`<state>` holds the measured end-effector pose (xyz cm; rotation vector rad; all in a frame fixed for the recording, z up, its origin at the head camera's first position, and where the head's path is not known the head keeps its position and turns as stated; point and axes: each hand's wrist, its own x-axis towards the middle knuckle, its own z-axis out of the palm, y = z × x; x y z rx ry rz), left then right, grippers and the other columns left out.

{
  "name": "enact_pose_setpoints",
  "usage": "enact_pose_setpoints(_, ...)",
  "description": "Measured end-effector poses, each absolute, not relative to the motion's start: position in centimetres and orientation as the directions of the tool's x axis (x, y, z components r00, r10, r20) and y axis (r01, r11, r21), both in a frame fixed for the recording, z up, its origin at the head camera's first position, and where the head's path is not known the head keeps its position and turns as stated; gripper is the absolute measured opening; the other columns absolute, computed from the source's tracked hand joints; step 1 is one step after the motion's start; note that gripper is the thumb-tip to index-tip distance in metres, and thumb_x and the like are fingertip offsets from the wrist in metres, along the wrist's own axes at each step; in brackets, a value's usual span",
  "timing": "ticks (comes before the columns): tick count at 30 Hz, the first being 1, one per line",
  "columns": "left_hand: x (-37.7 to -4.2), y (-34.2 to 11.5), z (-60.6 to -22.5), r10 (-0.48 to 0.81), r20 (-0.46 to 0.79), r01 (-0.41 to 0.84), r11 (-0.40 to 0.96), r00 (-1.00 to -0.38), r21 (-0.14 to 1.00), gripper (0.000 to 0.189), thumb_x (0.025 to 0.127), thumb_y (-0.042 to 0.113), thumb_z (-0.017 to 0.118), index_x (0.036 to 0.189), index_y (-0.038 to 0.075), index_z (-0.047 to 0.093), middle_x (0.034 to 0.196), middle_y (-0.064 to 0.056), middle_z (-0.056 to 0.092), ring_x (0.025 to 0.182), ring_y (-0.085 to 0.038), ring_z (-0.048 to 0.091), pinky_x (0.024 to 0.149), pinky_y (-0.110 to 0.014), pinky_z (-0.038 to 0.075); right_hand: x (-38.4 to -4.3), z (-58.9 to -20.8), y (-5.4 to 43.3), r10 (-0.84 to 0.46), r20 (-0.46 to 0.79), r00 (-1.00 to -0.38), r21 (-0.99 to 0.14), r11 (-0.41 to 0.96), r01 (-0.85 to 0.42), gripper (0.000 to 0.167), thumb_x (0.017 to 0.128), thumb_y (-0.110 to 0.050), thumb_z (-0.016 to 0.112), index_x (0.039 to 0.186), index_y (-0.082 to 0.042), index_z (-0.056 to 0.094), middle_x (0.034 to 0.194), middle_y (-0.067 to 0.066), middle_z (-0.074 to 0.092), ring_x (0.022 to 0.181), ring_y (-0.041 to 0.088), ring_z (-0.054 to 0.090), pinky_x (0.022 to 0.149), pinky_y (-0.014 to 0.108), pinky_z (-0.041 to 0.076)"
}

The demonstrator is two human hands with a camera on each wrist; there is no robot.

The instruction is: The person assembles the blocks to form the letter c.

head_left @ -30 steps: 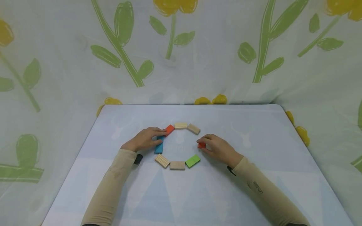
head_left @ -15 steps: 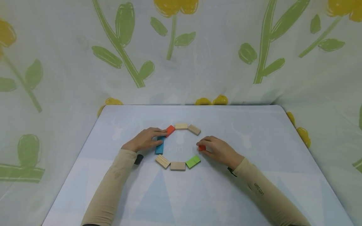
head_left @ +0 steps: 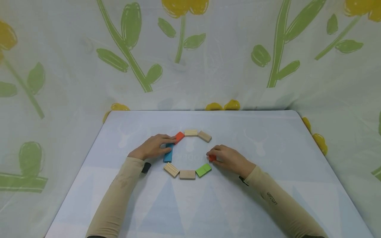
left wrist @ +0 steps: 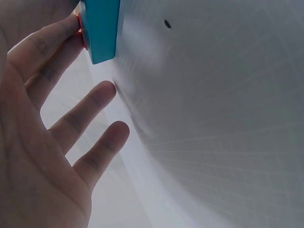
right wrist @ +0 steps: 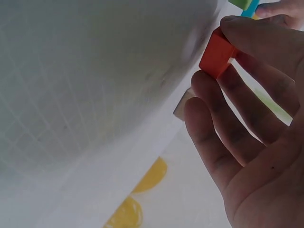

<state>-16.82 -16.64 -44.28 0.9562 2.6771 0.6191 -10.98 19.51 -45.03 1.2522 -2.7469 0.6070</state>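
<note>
In the head view my right hand (head_left: 230,159) pinches a small red block (head_left: 212,158) between thumb and fingers, at the right side of a ring of blocks. The right wrist view shows that red block (right wrist: 217,54) between thumb and fingertips. My left hand (head_left: 152,146) lies at the ring's left side, its fingers fairly straight. Its thumb touches the blue block (head_left: 168,156) and its fingertips touch another red block (head_left: 179,137). In the left wrist view the blue block (left wrist: 102,31) hides most of the red one; two fingers stand apart from both.
Two wooden blocks, a ridged one (head_left: 190,133) and a plain one (head_left: 204,136), form the ring's far side. Nearer lie a ridged block (head_left: 171,170), a plain wooden block (head_left: 187,174) and a green block (head_left: 203,170). A flowered curtain surrounds the white table (head_left: 253,211).
My right hand has moved slightly nearer with the red block, toward the green block. My left hand and the other blocks have stayed where they were.
</note>
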Motion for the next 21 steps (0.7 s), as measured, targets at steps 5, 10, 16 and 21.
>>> enact_pose_setpoints(5,-16.82,-16.67,-44.35,0.642,-0.08,0.545,0.704,-0.762,0.455,0.047,0.1,0.024,0.067,0.145,0.017,0.059,0.149,-0.005,0.054,0.137,-0.032,0.046,0.113,-0.054,0.038,-11.03,-45.17,19.25,-0.729,0.183,-0.659,-0.325,0.588,-0.741,0.035,0.083,-0.006,0.084,0.117,-0.008,0.073,0.112,0.004,0.07,0.099,0.018,0.065,0.085,0.031,0.058)
enact_pose_setpoints(10,-16.84,-16.75,-44.34,0.645,-0.078,0.544,0.697,-0.76,0.468,0.047,0.099,0.023,0.068,0.145,0.017,0.059,0.149,-0.005,0.054,0.138,-0.031,0.046,0.113,-0.054,0.038,-11.06,-45.26,19.09,-0.739,0.172,-0.651,-0.305,0.589,-0.749,0.035,0.084,-0.007,0.084,0.117,-0.009,0.073,0.112,0.004,0.069,0.099,0.018,0.065,0.085,0.03,0.057)
enact_pose_setpoints(16,-16.84,-16.79,-44.24,0.657,-0.062,0.562,0.687,-0.752,0.461,0.047,0.1,0.023,0.067,0.145,0.016,0.059,0.148,-0.005,0.054,0.137,-0.032,0.047,0.112,-0.054,0.038,-11.01,-45.27,18.99,-0.732,0.155,-0.663,-0.3,0.605,-0.738,0.035,0.085,-0.008,0.083,0.118,-0.01,0.073,0.112,0.002,0.069,0.099,0.016,0.064,0.085,0.029,0.057)
enact_pose_setpoints(21,-16.81,-16.77,-44.27,0.656,-0.062,0.56,0.686,-0.752,0.465,0.046,0.1,0.023,0.067,0.145,0.016,0.059,0.148,-0.005,0.054,0.137,-0.033,0.047,0.112,-0.055,0.038,-10.88,-45.24,18.94,-0.73,0.15,-0.667,-0.302,0.609,-0.734,0.036,0.084,-0.008,0.083,0.118,-0.01,0.073,0.112,0.002,0.069,0.099,0.016,0.064,0.085,0.03,0.057)
